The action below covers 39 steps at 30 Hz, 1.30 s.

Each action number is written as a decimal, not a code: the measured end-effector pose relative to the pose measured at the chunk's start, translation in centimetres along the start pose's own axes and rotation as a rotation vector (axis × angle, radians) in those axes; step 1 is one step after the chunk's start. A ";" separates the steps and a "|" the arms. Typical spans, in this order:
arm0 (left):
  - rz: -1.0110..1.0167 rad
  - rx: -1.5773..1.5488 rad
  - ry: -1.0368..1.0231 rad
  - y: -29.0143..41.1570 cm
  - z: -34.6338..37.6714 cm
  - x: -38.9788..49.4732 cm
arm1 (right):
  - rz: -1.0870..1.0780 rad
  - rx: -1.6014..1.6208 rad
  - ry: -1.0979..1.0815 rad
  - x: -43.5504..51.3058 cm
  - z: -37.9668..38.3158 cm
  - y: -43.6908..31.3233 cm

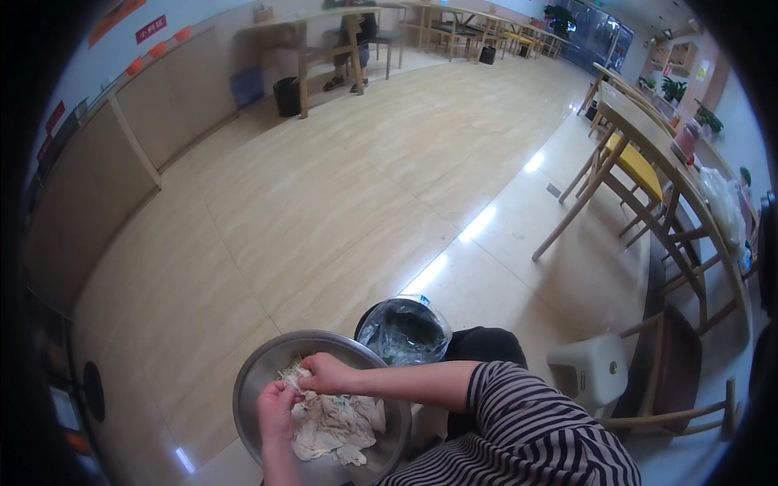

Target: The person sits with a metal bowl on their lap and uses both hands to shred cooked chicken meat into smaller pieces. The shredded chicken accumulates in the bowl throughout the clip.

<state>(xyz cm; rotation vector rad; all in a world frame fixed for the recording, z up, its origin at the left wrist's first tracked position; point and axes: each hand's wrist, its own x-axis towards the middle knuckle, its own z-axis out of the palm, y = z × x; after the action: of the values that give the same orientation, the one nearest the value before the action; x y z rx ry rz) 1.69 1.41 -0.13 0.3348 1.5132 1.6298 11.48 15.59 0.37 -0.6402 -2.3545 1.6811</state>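
A wide stainless-steel basin (252, 379) stands low in front of me. Pale, soft pieces that look like oyster mushrooms (337, 425) lie heaped inside it. Above the basin's far left part, thin pale shreds (290, 372) show at my fingers. My right hand (325, 373) pinches some of this pale food. Just beside and below it, my left hand (278, 406) has its fingertips closed on a small piece, largely hidden by the fingers. The two hands nearly touch.
Behind the basin is a bin lined with a clear plastic bag (404, 334). A pale plastic stool (588, 370) and a wooden chair (671, 370) stand to my right, below a long wooden table (644, 124). A person (352, 45) sits at a far table. Cabinets (176, 100) line the left wall.
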 end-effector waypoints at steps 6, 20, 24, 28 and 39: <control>-0.024 -0.052 0.030 -0.3 -0.1 0.0 | 0.061 0.221 -0.080 -0.2 0.3 -0.3; 0.068 -0.072 0.040 -0.7 -0.9 0.0 | -0.110 -0.121 0.108 0.3 0.6 1.2; 0.052 -0.192 0.057 0.5 0.2 -0.4 | 0.008 0.051 0.052 0.3 0.1 1.0; -0.011 -0.054 -0.053 -0.2 0.4 0.2 | 0.070 0.196 -0.088 0.0 -0.3 0.1; 0.101 0.045 -0.014 -0.6 -0.2 0.3 | 0.030 -0.005 0.016 0.1 -1.0 0.9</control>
<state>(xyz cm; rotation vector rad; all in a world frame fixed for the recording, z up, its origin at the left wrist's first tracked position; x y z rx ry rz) 1.59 1.47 -0.83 0.4528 1.5458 1.6699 11.93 16.70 -0.16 -0.6912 -2.3504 1.6767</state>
